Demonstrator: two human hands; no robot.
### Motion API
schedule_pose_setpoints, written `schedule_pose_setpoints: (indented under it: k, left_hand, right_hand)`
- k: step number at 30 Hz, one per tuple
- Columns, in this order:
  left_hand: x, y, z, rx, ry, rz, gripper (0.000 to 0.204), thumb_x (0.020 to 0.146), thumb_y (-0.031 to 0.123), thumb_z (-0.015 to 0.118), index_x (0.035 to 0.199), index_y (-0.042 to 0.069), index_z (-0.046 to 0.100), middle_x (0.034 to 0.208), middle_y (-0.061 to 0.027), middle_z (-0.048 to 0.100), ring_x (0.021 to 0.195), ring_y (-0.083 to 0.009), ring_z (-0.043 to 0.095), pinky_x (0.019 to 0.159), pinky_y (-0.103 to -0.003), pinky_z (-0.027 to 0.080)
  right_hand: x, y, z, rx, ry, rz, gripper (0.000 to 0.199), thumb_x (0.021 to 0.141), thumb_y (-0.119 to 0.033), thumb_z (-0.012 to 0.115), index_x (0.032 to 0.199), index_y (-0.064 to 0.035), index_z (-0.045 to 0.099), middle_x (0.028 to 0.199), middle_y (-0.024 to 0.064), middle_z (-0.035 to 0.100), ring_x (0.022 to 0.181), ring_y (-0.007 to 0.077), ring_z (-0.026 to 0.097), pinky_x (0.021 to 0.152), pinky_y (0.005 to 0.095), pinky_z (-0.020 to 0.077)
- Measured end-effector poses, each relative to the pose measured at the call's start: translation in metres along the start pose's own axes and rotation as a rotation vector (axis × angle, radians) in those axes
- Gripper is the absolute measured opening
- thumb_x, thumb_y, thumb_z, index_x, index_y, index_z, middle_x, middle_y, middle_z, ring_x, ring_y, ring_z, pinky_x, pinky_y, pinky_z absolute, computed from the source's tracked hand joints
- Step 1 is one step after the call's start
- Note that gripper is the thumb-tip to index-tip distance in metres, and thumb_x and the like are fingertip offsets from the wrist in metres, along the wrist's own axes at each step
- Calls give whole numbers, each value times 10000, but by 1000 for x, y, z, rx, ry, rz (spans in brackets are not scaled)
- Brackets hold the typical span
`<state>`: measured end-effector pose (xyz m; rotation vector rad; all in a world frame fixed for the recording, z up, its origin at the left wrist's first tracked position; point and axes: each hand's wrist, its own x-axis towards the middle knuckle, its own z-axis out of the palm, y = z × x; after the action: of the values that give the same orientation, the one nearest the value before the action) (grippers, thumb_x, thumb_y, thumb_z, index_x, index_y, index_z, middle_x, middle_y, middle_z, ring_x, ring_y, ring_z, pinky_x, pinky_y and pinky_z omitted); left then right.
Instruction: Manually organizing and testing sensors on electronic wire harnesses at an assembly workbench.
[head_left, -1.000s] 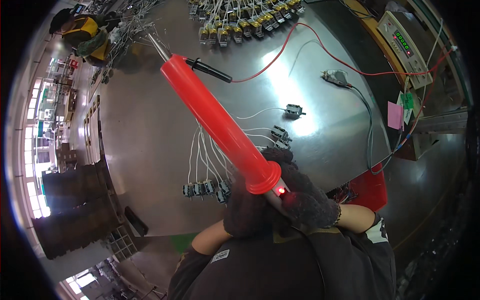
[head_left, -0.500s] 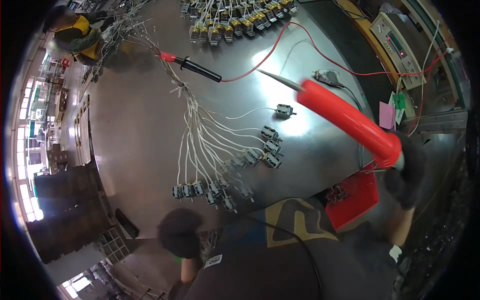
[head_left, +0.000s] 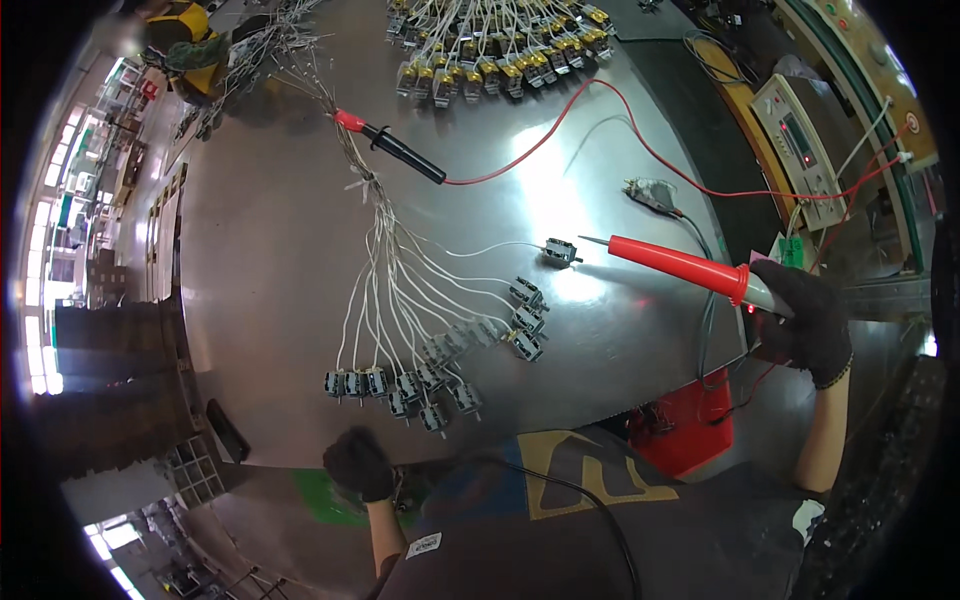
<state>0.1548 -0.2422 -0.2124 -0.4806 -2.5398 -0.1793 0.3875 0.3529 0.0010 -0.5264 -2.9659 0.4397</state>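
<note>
My right hand (head_left: 805, 315), in a dark glove, grips a red test probe (head_left: 680, 265) by its grey rear end. Its thin metal tip points left, close to a small grey terminal block (head_left: 560, 252) on one white wire; whether they touch I cannot tell. More such blocks (head_left: 405, 388) lie below and left, on a fanned bundle of white wires (head_left: 385, 235). A red-and-black test lead (head_left: 405, 155) is attached at the bundle's upper end. Near the table's front edge is my gloved left hand (head_left: 358, 465), its fingers blurred into a rounded dark shape.
The metal table (head_left: 260, 300) carries rows of yellow-and-grey wired parts (head_left: 500, 75) at the back. A beige tester (head_left: 797, 140) with a red display stands right, its red cable crossing the table. A clear-bodied clip (head_left: 655, 195) lies nearby. Below the front edge hangs a red bin (head_left: 690, 430). A co-worker (head_left: 190, 55) is far left.
The probe, earlier raised close to the camera, has been lowered and its tip brought to the single block. My left hand has moved slightly up to the table edge. The view has shifted a little.
</note>
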Motion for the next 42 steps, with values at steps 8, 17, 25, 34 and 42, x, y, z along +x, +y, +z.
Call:
schedule_pose_setpoints:
  k: [8,17,25,34,42]
  left_hand:
    - [-3,-7,1,-89,-5,12,50,934,132,699,953,104,662,842,-105,653,803,-338,617,752,-472,478]
    - [12,4,-5,-95,-77,-28,114,969,161,619,908,102,695,858,-91,683,829,-313,622,799,-468,480]
    - [5,-2,-1,-102,-115,-36,236,998,195,524,906,100,719,874,-86,695,844,-302,620,827,-446,470]
    - [11,-5,-3,-77,-101,-1,203,978,186,547,899,90,709,863,-84,690,829,-304,623,826,-453,468]
    - [13,2,-2,-95,-19,32,146,950,167,606,875,84,700,853,-90,687,808,-305,627,792,-452,477]
  right_hand:
    - [36,18,3,-63,-24,-142,632,684,-166,781,1311,-136,710,1037,141,776,842,317,772,735,400,609]
    - [48,15,4,-6,-65,-117,613,703,-169,787,1310,-132,710,1041,152,773,872,336,771,760,416,613]
    - [50,16,6,0,-98,-142,634,694,-167,789,1321,-134,699,1033,150,770,865,349,764,759,425,611]
    - [44,11,-1,14,-110,-119,655,677,-168,786,1325,-131,694,1005,157,768,836,353,762,735,421,605]
    - [38,9,1,5,-63,-152,632,678,-185,780,1303,-124,710,954,162,764,810,347,759,720,430,597]
